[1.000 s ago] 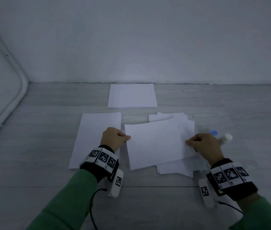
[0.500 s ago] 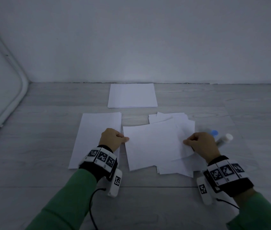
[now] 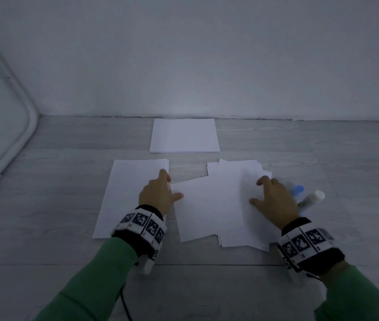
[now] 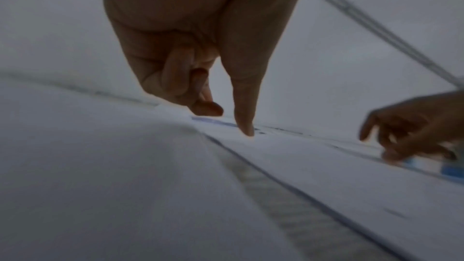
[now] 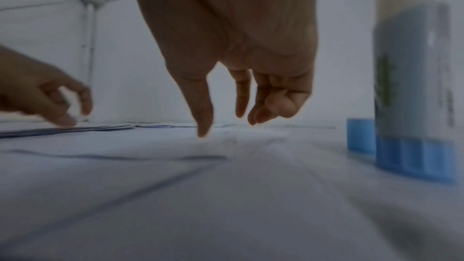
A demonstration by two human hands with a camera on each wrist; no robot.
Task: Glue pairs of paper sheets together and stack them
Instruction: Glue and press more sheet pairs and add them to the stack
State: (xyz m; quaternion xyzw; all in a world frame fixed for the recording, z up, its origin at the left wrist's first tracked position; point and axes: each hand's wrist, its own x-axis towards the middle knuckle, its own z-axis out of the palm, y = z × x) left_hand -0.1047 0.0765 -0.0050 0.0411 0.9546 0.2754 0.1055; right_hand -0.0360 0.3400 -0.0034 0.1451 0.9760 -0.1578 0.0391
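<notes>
A white top sheet (image 3: 209,209) lies askew on a loose pile of paper (image 3: 237,167) in the middle of the grey floor. My left hand (image 3: 167,188) is at its left edge. The thumb touches that edge, and the index finger points forward over a single sheet (image 3: 128,193) on the left. My right hand (image 3: 262,193) hovers over the sheet's right part with fingers spread and holds nothing. In the left wrist view my left hand (image 4: 226,120) has one digit down on the paper. In the right wrist view my right hand (image 5: 223,124) has its thumb tip on the paper.
A neat stack of sheets (image 3: 185,135) lies farther off by the wall. A glue stick (image 3: 312,199) and its blue cap (image 3: 297,189) stand just right of my right hand, close in the right wrist view too: glue stick (image 5: 414,86). A white pipe (image 3: 21,117) runs along the left wall.
Both hands pinched the top sheet's side edges and slid it slightly left. Now they have let go and their fingers have spread.
</notes>
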